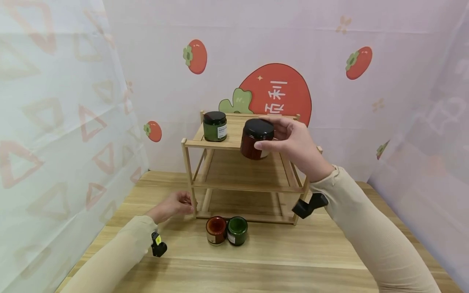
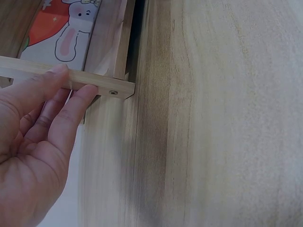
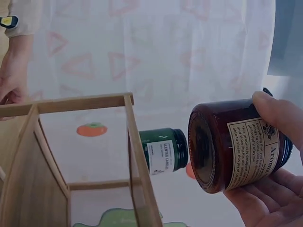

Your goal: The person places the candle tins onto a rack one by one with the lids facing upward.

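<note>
My right hand [image 1: 298,148] holds a dark red candle jar [image 1: 251,142] with a black lid, thumb on the near side and fingers behind. It is raised at the front edge of the top tier of a wooden shelf rack [image 1: 249,188]. A paper label shows on the tilted-looking jar in the right wrist view. My left hand [image 1: 170,208] pinches the rack's front left leg [image 2: 106,87] low down, between thumb and fingers. On the top tier, at left, stands a green scented candle jar [image 1: 210,133] with a black lid and white label.
A small red glass jar [image 1: 216,232] and a small green glass jar [image 1: 237,231], both lidless, stand side by side on the wooden table [image 1: 286,256] before the rack. Printed cloth [image 1: 157,73] hangs behind and along both sides.
</note>
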Tool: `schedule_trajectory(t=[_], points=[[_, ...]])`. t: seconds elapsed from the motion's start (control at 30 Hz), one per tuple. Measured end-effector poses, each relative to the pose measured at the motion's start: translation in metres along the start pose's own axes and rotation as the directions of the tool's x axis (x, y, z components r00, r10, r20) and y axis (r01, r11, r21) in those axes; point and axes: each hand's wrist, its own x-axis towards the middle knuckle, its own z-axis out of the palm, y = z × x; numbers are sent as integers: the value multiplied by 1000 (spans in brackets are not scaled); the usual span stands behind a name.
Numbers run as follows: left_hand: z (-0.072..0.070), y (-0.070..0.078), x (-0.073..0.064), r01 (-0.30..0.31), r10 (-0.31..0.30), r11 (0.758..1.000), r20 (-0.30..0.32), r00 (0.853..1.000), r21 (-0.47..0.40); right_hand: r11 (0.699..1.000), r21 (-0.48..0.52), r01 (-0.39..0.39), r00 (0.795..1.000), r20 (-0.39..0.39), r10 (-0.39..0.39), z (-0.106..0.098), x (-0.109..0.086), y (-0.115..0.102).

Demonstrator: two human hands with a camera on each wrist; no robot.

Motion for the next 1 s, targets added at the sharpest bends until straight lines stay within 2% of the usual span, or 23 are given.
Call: schedule_trajectory(t=[0.5, 1.0], points=[[0, 2, -1, -4, 4, 1000, -2, 1000, -9, 999, 38, -28, 999, -21, 29, 1, 41, -12], [0, 3, -2, 3, -3, 1000, 7, 1000, -6, 996, 80, -33, 999, -16, 34, 3, 60, -9]])
